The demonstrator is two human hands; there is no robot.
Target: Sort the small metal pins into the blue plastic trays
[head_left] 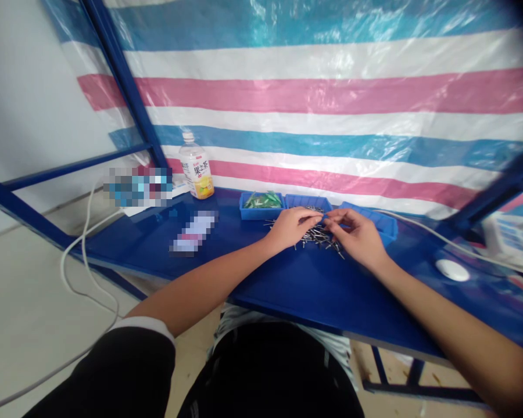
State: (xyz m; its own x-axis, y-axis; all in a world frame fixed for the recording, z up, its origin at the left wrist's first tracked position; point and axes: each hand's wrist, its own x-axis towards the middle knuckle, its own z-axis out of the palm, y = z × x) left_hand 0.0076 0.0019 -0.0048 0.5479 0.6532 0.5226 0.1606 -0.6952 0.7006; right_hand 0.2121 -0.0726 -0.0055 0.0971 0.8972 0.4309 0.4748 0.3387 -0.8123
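Observation:
My left hand (pixel 293 226) and my right hand (pixel 358 237) almost meet at the fingertips, just in front of the blue bins. Both have thumb and fingers pinched together, and whatever is between them is too small to make out. Under and between them lies a pile of thin metal pins (pixel 316 235), which look like blind rivets, loose on the blue table (pixel 296 284). Behind the hands stands a middle blue bin (pixel 303 201) with more of these pins. A left blue bin (pixel 262 213) holds green pieces. My right hand partly hides a right blue bin (pixel 386 225).
A drink bottle (pixel 196 168) stands at the back left, near a blurred-out flat object (pixel 194 232). At right lie a white round disc (pixel 452 270) and a white cable (pixel 436 232). A striped plastic sheet (pixel 322 93) hangs behind; blue frame posts (pixel 126 87) flank the table.

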